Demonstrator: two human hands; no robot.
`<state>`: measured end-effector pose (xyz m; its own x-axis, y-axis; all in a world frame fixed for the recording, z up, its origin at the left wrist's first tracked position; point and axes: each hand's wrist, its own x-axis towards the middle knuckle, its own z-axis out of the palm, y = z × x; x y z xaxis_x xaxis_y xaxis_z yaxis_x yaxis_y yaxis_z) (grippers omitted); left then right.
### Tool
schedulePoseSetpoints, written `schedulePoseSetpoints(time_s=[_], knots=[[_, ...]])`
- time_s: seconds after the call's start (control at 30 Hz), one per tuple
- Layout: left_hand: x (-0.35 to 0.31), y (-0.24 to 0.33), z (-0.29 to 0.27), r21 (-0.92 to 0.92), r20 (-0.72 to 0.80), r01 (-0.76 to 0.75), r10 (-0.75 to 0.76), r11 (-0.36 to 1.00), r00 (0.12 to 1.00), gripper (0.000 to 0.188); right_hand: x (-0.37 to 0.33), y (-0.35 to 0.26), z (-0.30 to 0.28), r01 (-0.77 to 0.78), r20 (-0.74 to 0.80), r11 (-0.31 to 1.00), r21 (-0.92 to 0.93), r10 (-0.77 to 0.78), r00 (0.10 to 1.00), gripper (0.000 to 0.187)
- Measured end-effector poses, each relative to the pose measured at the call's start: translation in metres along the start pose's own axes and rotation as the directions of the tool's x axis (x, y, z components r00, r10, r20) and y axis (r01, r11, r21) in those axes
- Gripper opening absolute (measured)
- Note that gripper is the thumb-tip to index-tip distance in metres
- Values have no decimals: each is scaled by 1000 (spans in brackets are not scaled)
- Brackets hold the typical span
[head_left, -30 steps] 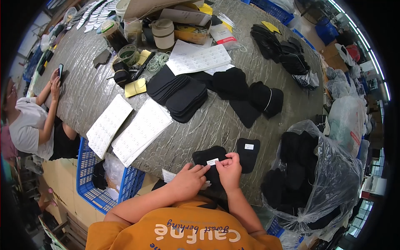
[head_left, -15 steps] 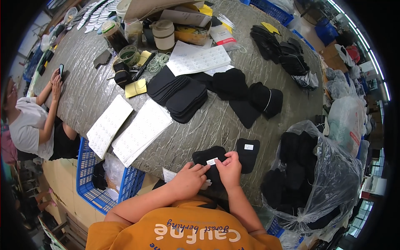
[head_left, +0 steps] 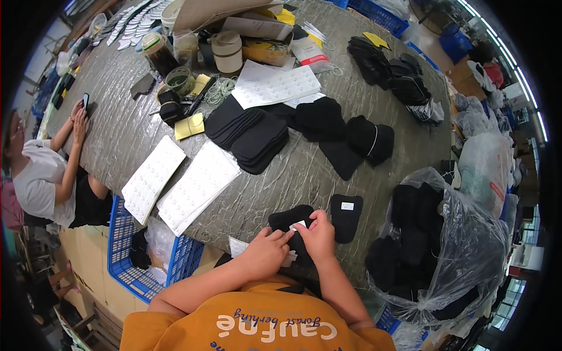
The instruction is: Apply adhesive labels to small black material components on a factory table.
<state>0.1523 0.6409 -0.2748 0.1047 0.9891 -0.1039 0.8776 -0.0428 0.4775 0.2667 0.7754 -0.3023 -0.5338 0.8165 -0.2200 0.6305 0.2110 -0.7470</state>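
A flat black pad (head_left: 287,217) with rounded corners lies at the table's near edge, partly under my hands. On it is a small white label (head_left: 298,224), where my right hand (head_left: 319,235) has its thumb and index finger closed at the label's edge. My left hand (head_left: 266,251) rests over the pad's lower left, its fingertips meeting the label. A white label sheet (head_left: 237,245) sticks out on both sides of the left hand, which appears to grip it; its middle is hidden. To the right lies another black pad (head_left: 345,225) bearing a white label near its top.
Two stacks of white label sheets (head_left: 199,187) lie left, with black pad stacks (head_left: 257,140) beyond. Jars (head_left: 227,52) and boxes crowd the back. A clear plastic bag (head_left: 462,251) of black pieces stands right, a blue crate (head_left: 126,251) below left. Another person (head_left: 44,169) holds a phone.
The label has tilted up under my right thumb, and the right hand has shifted slightly left. My left hand stays almost in place. The whole view has drifted a little.
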Motion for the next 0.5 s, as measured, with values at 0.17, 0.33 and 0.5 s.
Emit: schedulePoseSetpoints(time_s=[0.17,0.33,0.5], knots=[[1,1,4,10,-15,25,-25,1000,1000,19,1,9,7,31,-37,999,10,-31,999,31],[3,0,6,15,-20,30,-30,999,999,18,3,18,8,43,-64,998,40,-41,997,29],[-2,-1,9,-21,-61,35,-37,999,997,17,-2,17,-5,33,-124,999,30,-29,992,27]])
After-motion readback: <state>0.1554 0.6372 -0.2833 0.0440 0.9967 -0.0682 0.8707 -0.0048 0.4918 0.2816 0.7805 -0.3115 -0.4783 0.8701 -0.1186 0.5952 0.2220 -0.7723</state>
